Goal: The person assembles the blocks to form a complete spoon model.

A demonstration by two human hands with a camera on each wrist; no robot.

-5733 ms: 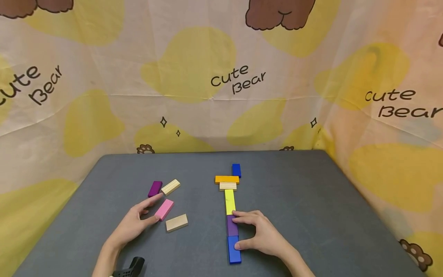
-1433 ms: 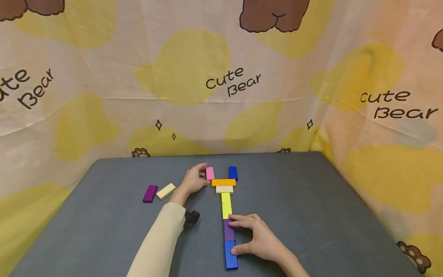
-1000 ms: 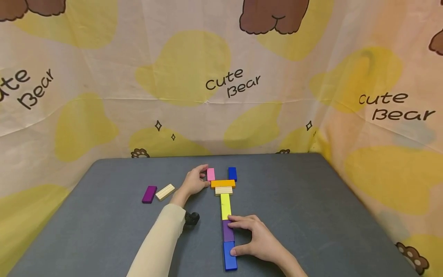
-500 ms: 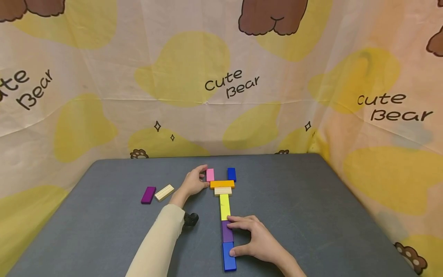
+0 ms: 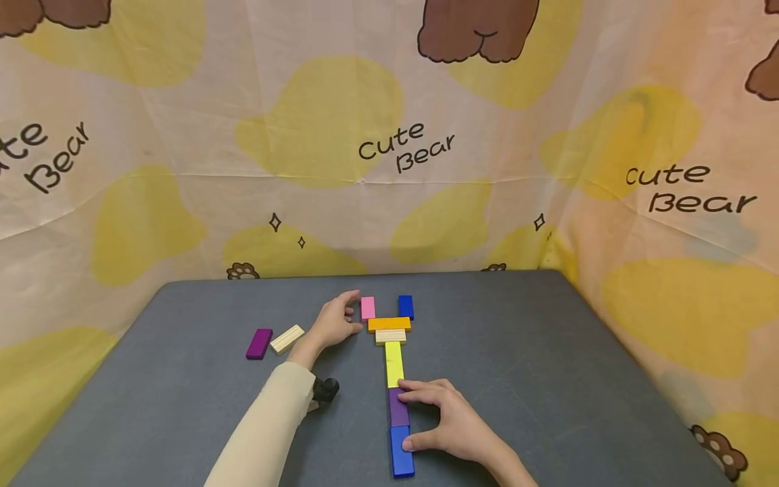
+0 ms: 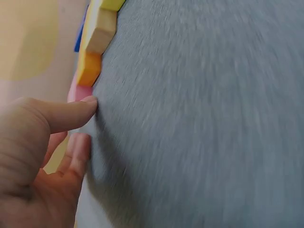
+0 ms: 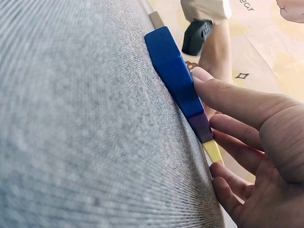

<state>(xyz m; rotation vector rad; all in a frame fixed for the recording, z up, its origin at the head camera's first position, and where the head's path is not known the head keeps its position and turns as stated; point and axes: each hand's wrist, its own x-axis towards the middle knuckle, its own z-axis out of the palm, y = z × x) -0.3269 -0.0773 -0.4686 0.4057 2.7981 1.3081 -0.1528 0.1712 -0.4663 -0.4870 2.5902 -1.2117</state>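
Observation:
A column of flat blocks runs up the table: blue block (image 5: 399, 463), purple block (image 5: 395, 411), yellow block (image 5: 393, 365), plain wooden block (image 5: 390, 336) and orange block (image 5: 389, 325) laid crosswise. Behind the orange block's ends stand a pink block (image 5: 368, 308) on the left and a second blue block (image 5: 406, 307) on the right. My left hand (image 5: 332, 322) is just left of the pink block, thumb and fingers apart and holding nothing. My right hand (image 5: 450, 418) rests along the column's right side, thumb on the near blue block, fingertips at the purple and yellow blocks.
On the left lie a magenta block (image 5: 259, 343) and a wooden block (image 5: 287, 339). Another wooden block (image 5: 313, 406) is mostly hidden under my left wrist's black camera (image 5: 326, 390). A patterned cloth (image 5: 341, 135) hangs behind the grey table (image 5: 517, 352).
The pink block has gone from the left group to behind the orange block's left end, carried by my left hand. That hand has now drawn away leftward. My right hand stays put.

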